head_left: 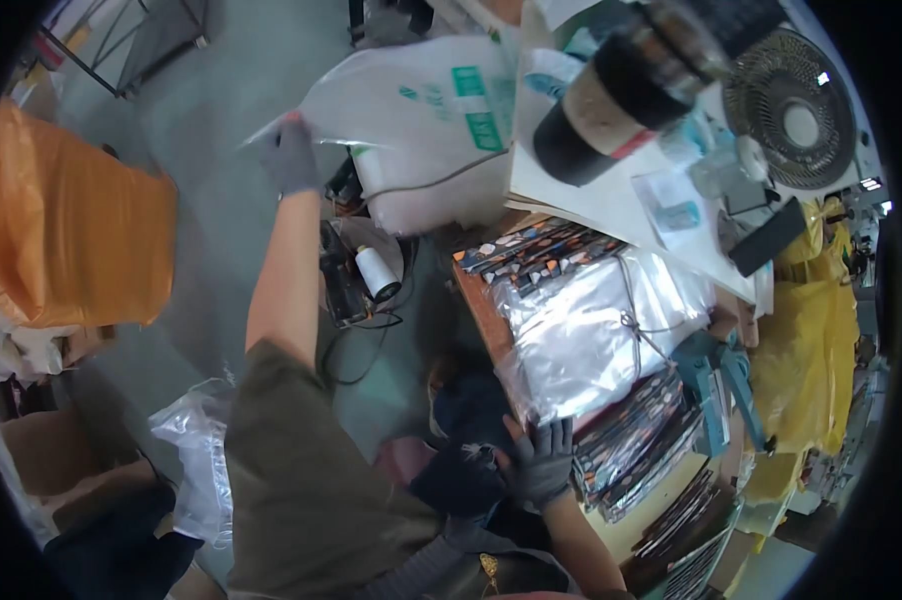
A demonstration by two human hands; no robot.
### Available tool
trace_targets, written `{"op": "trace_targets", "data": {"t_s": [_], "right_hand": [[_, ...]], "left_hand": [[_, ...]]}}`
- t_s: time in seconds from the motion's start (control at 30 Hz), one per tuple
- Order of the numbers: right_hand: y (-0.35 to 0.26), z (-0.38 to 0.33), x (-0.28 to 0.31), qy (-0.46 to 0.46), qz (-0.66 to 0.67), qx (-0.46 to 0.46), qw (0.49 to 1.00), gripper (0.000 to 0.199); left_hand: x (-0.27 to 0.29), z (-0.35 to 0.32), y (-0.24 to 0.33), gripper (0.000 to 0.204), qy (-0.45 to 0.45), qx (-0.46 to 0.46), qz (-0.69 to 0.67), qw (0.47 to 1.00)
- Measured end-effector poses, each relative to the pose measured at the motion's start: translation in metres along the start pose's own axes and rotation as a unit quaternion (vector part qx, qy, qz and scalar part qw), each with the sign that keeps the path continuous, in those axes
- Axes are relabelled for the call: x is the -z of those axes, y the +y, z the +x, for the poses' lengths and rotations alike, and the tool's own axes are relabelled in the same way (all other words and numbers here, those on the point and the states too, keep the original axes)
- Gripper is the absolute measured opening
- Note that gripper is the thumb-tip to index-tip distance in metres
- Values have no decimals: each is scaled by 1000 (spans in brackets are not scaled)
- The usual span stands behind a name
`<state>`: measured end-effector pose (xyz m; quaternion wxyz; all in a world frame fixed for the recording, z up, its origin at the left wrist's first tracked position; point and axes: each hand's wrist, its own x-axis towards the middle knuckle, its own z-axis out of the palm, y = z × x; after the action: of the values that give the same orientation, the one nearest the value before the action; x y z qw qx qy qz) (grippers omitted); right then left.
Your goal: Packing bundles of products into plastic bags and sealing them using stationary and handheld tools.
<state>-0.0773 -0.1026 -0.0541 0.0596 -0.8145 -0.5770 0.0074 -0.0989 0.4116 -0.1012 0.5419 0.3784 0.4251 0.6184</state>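
My left hand (293, 162), in a grey glove with bare fingertips showing, reaches far out at upper left. Its fingers are closed on the edge of a large translucent plastic bag (401, 95) with green print, which stretches from the hand toward the white table. Lower down, my right hand (543, 465), also gloved in grey, has its fingers stretched out and its thumb apart. It lies beside the stack, just below a tied bundle of clear plastic bags (611, 330); whether it touches the bundle I cannot tell. Dark blue cloth (461, 480) is left of it.
Patterned folded packs (636, 440) lie under the bundle. A black tumbler (611, 105) stands on the white tabletop (611, 190), with a fan (801, 125) behind. A thread cone (376, 272) and cables are below the left hand. An orange-covered stack (81, 215) stands at left.
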Motion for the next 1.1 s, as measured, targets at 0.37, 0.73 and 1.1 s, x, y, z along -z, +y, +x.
{"op": "trace_targets", "data": {"t_s": [0.37,0.73,1.1], "right_hand": [[-136,36,132,358,260,256,859,71],[-90,-91,251,143,676,117,713,19],[33,-153,160,207,569,-29,795,24]], "left_hand": [[187,-339,303,30,-284,-512,469,661],[269,-427,440,23,-382,-285,499,724],[253,-461,381,34,-719,-60,404,562]]}}
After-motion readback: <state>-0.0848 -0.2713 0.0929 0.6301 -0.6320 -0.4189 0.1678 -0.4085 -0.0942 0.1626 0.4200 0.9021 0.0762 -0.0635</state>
